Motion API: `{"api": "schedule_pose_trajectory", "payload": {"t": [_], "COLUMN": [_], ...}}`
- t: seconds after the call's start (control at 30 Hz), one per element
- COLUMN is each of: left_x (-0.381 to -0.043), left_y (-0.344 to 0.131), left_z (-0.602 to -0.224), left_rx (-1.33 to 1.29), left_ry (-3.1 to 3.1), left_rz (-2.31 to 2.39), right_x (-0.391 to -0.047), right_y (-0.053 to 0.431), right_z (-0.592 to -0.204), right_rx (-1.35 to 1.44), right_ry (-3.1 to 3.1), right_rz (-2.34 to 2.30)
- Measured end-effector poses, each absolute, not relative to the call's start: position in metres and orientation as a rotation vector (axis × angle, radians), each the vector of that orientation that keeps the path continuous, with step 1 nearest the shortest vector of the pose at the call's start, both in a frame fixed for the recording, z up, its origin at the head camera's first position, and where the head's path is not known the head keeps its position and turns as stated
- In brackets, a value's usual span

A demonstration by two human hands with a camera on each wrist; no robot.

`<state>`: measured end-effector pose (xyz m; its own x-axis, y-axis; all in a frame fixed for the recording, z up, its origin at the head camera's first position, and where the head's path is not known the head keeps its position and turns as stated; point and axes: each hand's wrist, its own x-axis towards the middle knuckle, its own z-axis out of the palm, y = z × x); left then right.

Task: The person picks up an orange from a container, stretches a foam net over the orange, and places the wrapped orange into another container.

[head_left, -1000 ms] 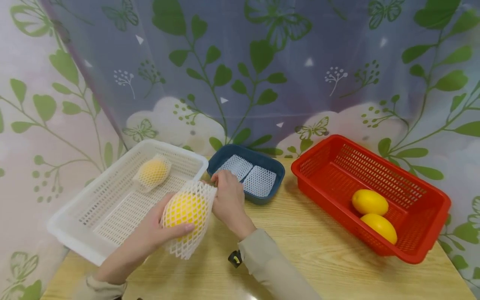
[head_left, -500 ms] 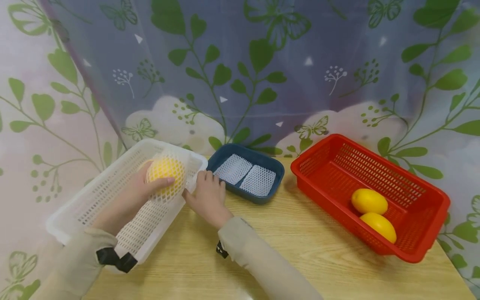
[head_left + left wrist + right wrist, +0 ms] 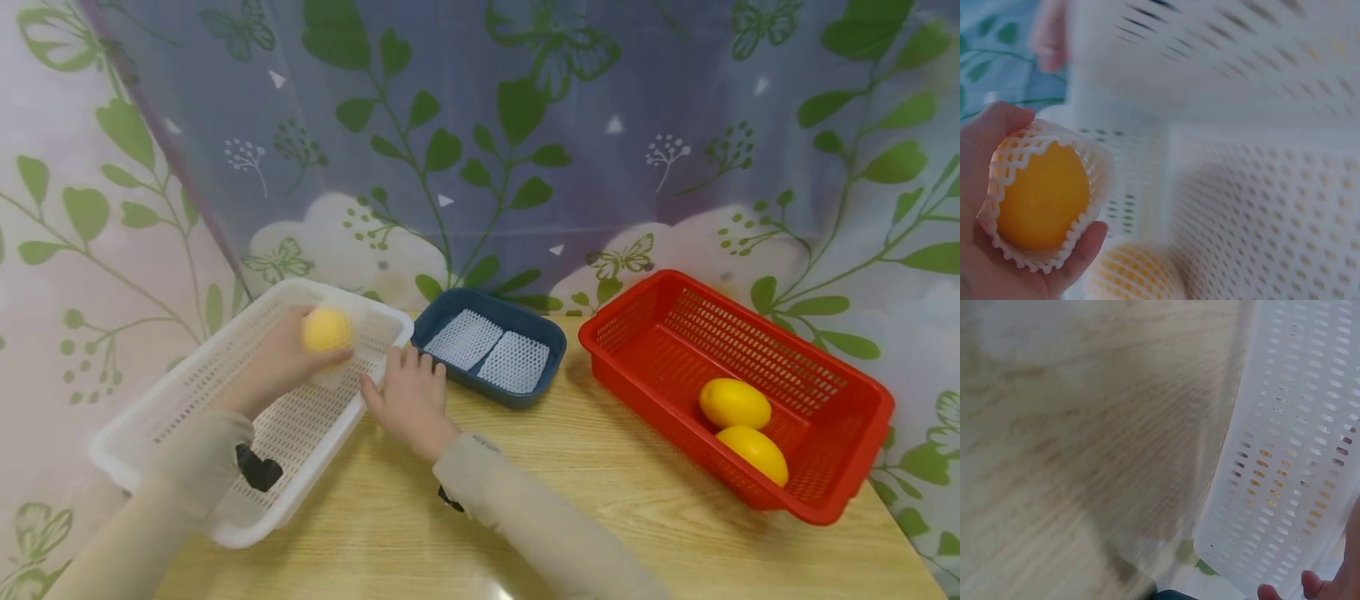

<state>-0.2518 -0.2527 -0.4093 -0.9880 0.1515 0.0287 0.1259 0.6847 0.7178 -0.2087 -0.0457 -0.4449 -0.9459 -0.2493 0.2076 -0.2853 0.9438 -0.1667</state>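
Note:
My left hand (image 3: pixel 285 357) grips a yellow oval fruit (image 3: pixel 1044 197) wrapped in a white foam net (image 3: pixel 1094 162), inside the white plastic basket (image 3: pixel 247 525). In the left wrist view its thumb and fingers curl around the net, and the bare end of the fruit shows. Below it lies another netted fruit (image 3: pixel 1135 275), which the left hand hides in the head view. At the basket's right rim is my right hand (image 3: pixel 412 398), fingers loosely bent and holding nothing; its fingertips (image 3: pixel 1267 591) show beside the basket wall in the right wrist view.
Behind the right hand, a dark blue tray (image 3: pixel 517 310) holds two flat white foam nets (image 3: pixel 513 362). To the right stands a red basket (image 3: pixel 637 383) with two bare yellow fruits (image 3: pixel 735 404). Everything stands on a wooden table (image 3: pixel 555 483) before a patterned cloth (image 3: pixel 480 125).
The left hand has carried the netted fruit from over the table leftward and down into the white basket. The right hand has left the net and moved slightly left to the basket's rim.

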Motion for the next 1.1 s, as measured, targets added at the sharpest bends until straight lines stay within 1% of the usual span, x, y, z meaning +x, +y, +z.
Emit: {"api": "schedule_pose_trajectory", "payload": {"t": [0.17,0.27,0.37,0.5,0.67,1.1], "left_x": [-0.261,-0.263,-0.264,-0.265,-0.266,-0.263], "left_y": [-0.244,-0.236,-0.230,-0.225,-0.219,-0.218], "left_z": [-0.427,-0.435,-0.442,-0.451,-0.458,-0.450], "left_rx": [0.404,0.447,0.438,0.428,0.497,0.409], "left_ry": [2.892,2.951,3.000,3.020,3.075,3.014], "left_rz": [1.010,0.836,0.667,0.589,0.466,0.393], "right_x": [-0.210,-0.211,-0.210,-0.210,-0.210,-0.212], "right_y": [-0.047,-0.048,-0.048,-0.047,-0.046,-0.045], "right_z": [-0.444,-0.442,-0.439,-0.437,-0.436,-0.432], "right_rx": [0.410,0.414,0.417,0.424,0.414,0.418], "right_ry": [-2.904,-2.901,-2.908,-2.927,-2.946,-2.970], "right_rz": [0.187,0.134,0.098,0.075,0.124,0.180]}}
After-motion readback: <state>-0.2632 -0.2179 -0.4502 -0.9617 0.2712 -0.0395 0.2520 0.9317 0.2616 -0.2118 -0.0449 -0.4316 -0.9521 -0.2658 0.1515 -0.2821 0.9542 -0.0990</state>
